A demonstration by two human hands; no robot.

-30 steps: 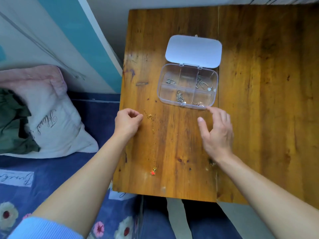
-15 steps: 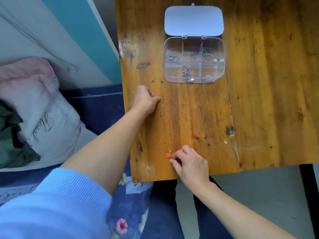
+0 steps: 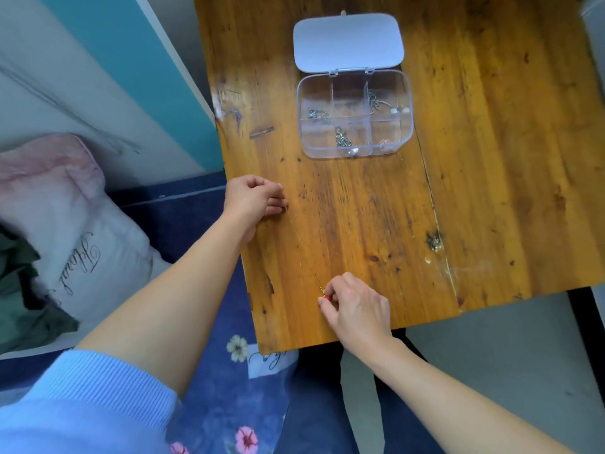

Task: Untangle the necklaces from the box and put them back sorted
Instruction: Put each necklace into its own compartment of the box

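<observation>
Stretched thin across the near part of the wooden table (image 3: 491, 191), a gold necklace (image 3: 306, 257) with a small red charm (image 3: 325, 298) at its near end. Pinched at that charm by the right hand (image 3: 357, 306), fingertips together on it; pinned at the far end by the left hand (image 3: 253, 199), fingers curled closed over the chain. Farther back on the table, well apart, a clear plastic box (image 3: 355, 114), lid (image 3: 347, 40) flipped open behind it, small tangles of silver chain in several compartments. Beyond the table's left edge, a pillow (image 3: 65, 224) on blue floral bedding (image 3: 229, 404).
</observation>
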